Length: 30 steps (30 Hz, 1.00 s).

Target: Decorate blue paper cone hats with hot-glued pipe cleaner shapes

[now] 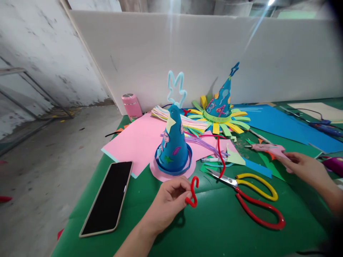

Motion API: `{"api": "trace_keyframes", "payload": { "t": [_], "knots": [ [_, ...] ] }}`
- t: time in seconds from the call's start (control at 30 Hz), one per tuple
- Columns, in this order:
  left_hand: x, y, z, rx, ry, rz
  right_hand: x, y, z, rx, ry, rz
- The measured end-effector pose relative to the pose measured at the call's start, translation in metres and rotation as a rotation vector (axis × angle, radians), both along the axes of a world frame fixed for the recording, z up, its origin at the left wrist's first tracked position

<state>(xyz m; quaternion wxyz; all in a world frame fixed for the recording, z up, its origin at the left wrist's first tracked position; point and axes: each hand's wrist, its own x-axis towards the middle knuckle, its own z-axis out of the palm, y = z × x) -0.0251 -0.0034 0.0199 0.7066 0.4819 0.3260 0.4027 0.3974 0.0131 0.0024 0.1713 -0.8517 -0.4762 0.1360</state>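
- One red pipe cleaner (192, 186), short, bent into an S-like curve; located above the near part of the green table (203, 228), in front of the blue cone hat (174, 150)
- Handling, as judged: very light, soft-piled over a bendable core, not slippery, easily pulled out of shape; best taken at one end, where it is held, leaving the curve free
- One left hand (171, 196), fingers curled in, thumb and forefinger pinched together on the lower end of the red pipe cleaner
- One right hand (305, 167), partly closed about the handle of the pink glue gun (270, 148), nozzle pointing left; whether a finger presses the trigger cannot be told
- Handling of the glue gun, as judged: light, rigid plastic, possibly hot at the nozzle; handle the proper hold
- One blue cone hat, upright on a pink round base, topped by a pale blue bent pipe cleaner (182, 82); likely light and easily dented, safest held low on the cone
- One pair of scissors (232, 182), red and yellow handles, lying between the hands
- One long red strand (220, 154), its near end by the scissor blades
- One phone (107, 200), dark screen up, left of the left hand
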Motion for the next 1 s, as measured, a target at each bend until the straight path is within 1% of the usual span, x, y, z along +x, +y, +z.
{"api": "trace_keyframes", "payload": {
  "t": [0.07,0.13,0.17,0.2,0.23,0.27,0.3,0.33,0.37,0.4,0.47,0.53,0.57,0.63,0.7,0.77,0.9,1.0],
  "knots": [
    [0.001,0.0,0.001,0.006,0.01,-0.01,-0.001,-0.001,-0.001,0.004,-0.146,-0.007],
    [0.002,-0.001,0.001,0.02,0.02,-0.017,-0.008,-0.001,0.002,0.073,-0.272,-0.02],
    [0.001,-0.001,0.001,0.03,0.028,-0.02,-0.014,-0.001,0.004,0.132,-0.295,-0.024],
    [0.001,0.0,0.0,0.043,0.04,-0.021,-0.023,0.0,0.007,0.187,-0.275,-0.015],
    [0.001,0.0,0.0,0.059,0.056,-0.025,-0.035,0.0,0.01,0.237,-0.214,0.029],
    [0.001,0.0,0.0,0.082,0.076,-0.027,-0.048,0.001,0.013,0.316,-0.175,0.032],
    [0.0,-0.001,0.0,0.114,0.102,-0.027,-0.062,0.002,0.017,0.345,-0.115,0.1],
    [0.0,-0.001,0.0,0.158,0.133,-0.028,-0.077,0.003,0.02,0.428,-0.065,0.108],
    [0.0,-0.001,0.0,0.213,0.172,-0.027,-0.093,0.004,0.024,0.434,0.014,0.198],
    [0.001,-0.002,0.001,0.278,0.217,-0.022,-0.108,0.006,0.027,0.477,0.052,0.265],
    [0.003,-0.004,0.002,0.429,0.331,0.001,-0.137,0.01,0.032,0.514,0.068,0.401],
    [0.005,-0.007,0.004,0.609,0.471,0.041,-0.161,0.013,0.035,0.59,0.08,0.491],
    [0.007,-0.008,0.005,0.711,0.551,0.066,-0.172,0.015,0.036,0.662,0.094,0.514],
    [0.009,-0.01,0.007,0.925,0.731,0.107,-0.191,0.017,0.036,0.715,0.148,0.565],
    [0.009,-0.012,0.01,1.121,0.928,0.134,-0.205,0.02,0.036,0.757,0.215,0.596],
    [0.009,-0.012,0.013,1.272,1.117,0.177,-0.216,0.024,0.035,0.765,0.299,0.628],
    [0.007,-0.006,0.015,1.489,1.427,0.35,-0.233,0.036,0.033,0.75,0.432,0.678],
    [0.008,0.002,0.012,1.546,1.56,0.423,-0.244,0.046,0.031,0.764,0.502,0.718]
  ]
}}
